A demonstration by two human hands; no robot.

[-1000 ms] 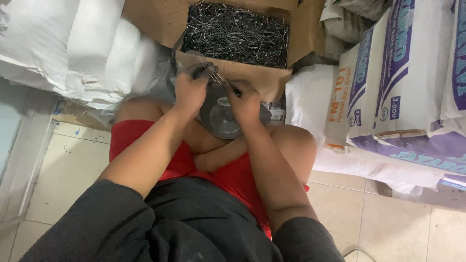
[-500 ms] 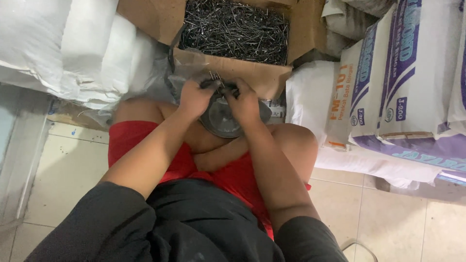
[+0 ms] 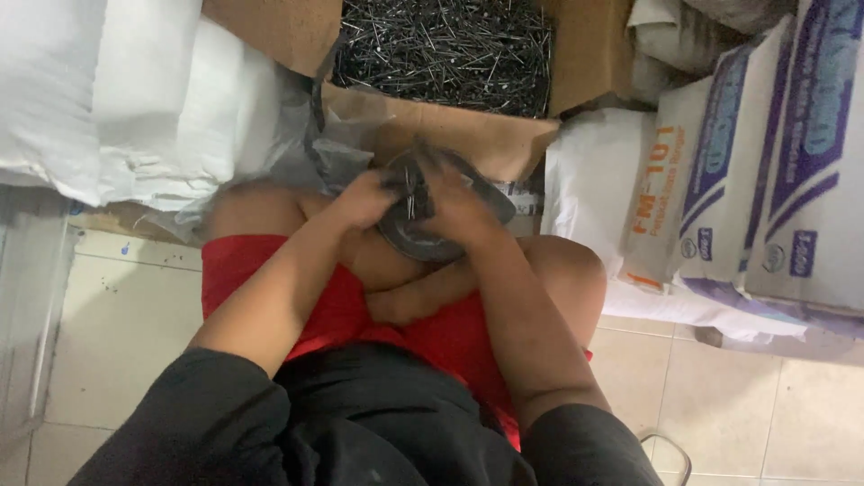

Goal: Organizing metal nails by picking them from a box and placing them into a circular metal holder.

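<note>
Round dark metal dish (image 3: 432,236) held over lap, just before cardboard box (image 3: 450,126) edge. Thin grey nails (image 3: 412,191) bunched above dish, pinched between left hand (image 3: 362,200) and right hand (image 3: 461,203), both closed on bunch. Box filled with loose tangled nails. Smooth white sacks (image 3: 117,99) pressed close left of box, printed sacks (image 3: 747,162) right; little side room.
</note>
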